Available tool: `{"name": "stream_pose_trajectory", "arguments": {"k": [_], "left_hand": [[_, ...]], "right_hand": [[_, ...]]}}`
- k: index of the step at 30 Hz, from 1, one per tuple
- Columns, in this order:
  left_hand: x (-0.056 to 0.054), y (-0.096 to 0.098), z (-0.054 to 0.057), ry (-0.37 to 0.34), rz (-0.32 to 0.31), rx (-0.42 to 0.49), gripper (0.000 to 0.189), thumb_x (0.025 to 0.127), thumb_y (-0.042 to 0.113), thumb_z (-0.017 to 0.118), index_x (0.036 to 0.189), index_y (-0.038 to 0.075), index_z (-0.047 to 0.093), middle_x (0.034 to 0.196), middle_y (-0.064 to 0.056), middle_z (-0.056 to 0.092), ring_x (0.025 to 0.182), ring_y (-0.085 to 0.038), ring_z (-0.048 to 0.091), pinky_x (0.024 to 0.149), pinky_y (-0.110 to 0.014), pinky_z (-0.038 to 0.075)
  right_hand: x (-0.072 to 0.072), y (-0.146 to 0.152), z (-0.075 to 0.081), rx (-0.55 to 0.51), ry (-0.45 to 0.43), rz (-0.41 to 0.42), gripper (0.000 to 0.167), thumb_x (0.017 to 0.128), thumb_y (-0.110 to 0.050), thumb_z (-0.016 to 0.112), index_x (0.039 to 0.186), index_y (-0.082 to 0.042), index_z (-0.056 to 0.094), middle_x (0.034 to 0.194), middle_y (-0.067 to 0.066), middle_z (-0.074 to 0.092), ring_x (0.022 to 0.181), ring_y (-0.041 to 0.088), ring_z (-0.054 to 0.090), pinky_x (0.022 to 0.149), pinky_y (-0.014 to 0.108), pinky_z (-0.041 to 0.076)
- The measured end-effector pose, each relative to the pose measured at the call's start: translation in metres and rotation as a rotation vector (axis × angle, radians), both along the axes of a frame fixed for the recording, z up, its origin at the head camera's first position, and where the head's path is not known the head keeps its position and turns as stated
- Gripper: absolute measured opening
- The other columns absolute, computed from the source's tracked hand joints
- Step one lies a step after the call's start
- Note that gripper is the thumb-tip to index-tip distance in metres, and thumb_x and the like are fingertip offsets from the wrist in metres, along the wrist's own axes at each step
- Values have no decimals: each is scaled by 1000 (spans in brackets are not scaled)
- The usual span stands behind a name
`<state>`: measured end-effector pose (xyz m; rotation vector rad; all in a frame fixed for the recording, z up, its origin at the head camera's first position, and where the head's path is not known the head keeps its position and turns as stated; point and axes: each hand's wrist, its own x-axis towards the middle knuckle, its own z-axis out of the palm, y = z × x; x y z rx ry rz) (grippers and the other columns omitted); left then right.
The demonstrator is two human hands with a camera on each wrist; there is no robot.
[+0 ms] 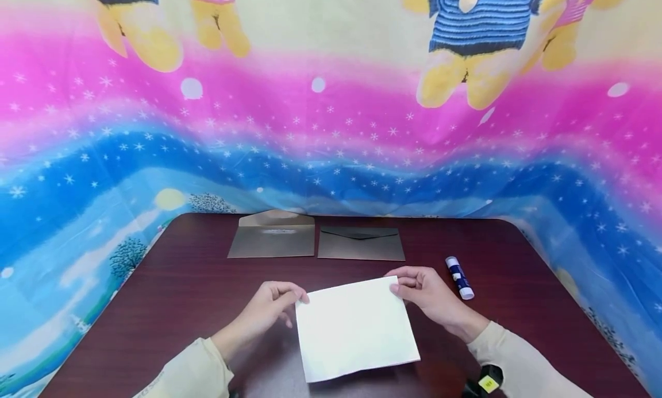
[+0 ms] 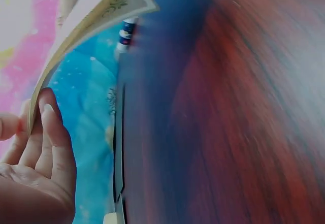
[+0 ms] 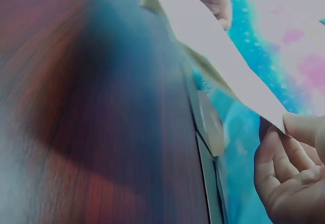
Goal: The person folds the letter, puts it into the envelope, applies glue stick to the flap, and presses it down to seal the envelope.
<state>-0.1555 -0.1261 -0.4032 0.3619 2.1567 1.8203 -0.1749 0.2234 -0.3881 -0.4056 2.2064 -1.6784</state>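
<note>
Both hands hold a white card (image 1: 357,329) tilted above the table. My left hand (image 1: 261,310) pinches its upper left corner between thumb and fingers. At the upper right corner, my right hand (image 1: 435,299) grips it the same way. The side facing the head camera is blank. In the left wrist view, the card's underside (image 2: 112,6) shows a cream surface with a green leafy print and a pale border. The right wrist view shows the card (image 3: 208,41) bowed slightly, its far corner near the other hand.
A brown envelope (image 1: 276,242) with its flap up lies at the back of the dark red table (image 1: 181,283). Beside it is a second brown envelope (image 1: 360,247), flap down. A glue stick (image 1: 459,278) lies right of the right hand. A patterned cloth (image 1: 331,128) hangs behind.
</note>
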Motion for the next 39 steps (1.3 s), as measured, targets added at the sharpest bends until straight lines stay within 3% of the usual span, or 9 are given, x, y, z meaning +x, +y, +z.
{"name": "stream_pose_trajectory", "arguments": {"k": [3, 5, 9, 13, 18, 24, 33, 39], "left_hand": [[2, 1, 0, 64, -21, -59, 24, 102, 12, 53, 99, -10, 63, 89, -6, 68, 66, -6, 59, 56, -27, 55], [4, 4, 2, 55, -43, -66, 23, 102, 14, 54, 100, -9, 58, 88, -11, 71, 67, -8, 63, 56, -28, 55], [4, 15, 6, 7, -131, -83, 31, 105, 25, 54, 116, -4, 57, 100, -18, 74, 79, -14, 70, 65, -29, 57], [2, 31, 11, -6, -227, -121, 37, 105, 31, 55, 127, 2, 59, 104, -15, 75, 82, -15, 72, 70, -31, 60], [3, 41, 12, 14, -281, -152, 25, 100, 20, 63, 111, -1, 70, 87, -18, 77, 67, -17, 74, 58, -32, 60], [8, 36, 8, 17, -233, -142, 21, 98, 16, 66, 96, -4, 73, 76, -19, 75, 58, -12, 71, 53, -30, 58], [5, 26, 2, -27, -39, -23, 30, 99, 18, 65, 106, -11, 69, 79, -21, 75, 59, -14, 72, 58, -38, 61], [2, 27, 6, -37, 80, 17, 34, 100, 20, 63, 115, -10, 68, 85, -21, 77, 67, -20, 75, 66, -37, 62]], "right_hand": [[2, -2, 5, 37, 54, 27, 37, 101, -17, 62, 130, 6, 60, 112, 20, 74, 91, 12, 72, 81, 29, 59], [2, -5, 8, 30, 87, 53, 33, 102, -13, 60, 129, 6, 60, 115, 25, 72, 91, 13, 72, 79, 30, 60], [2, -17, 14, 12, 160, 97, 28, 103, -8, 56, 126, 6, 61, 114, 30, 69, 88, 12, 72, 74, 32, 61], [1, -38, 22, 79, 260, 132, 24, 102, -8, 57, 122, 1, 66, 111, 24, 70, 85, 11, 71, 72, 31, 61], [2, -61, 31, 201, 360, 119, 23, 100, -9, 61, 121, -8, 70, 109, 13, 72, 81, 9, 67, 71, 26, 58], [-1, -62, 31, 229, 382, 65, 24, 98, -10, 65, 121, -8, 71, 106, 9, 74, 85, 10, 67, 74, 24, 57], [-7, -42, 30, 120, 370, -106, 23, 103, -15, 59, 118, -2, 69, 99, 14, 74, 83, 12, 69, 77, 24, 58], [-6, -37, 24, 103, 248, -189, 32, 106, -21, 54, 126, 1, 63, 98, 17, 69, 79, 20, 67, 77, 29, 58]]}}
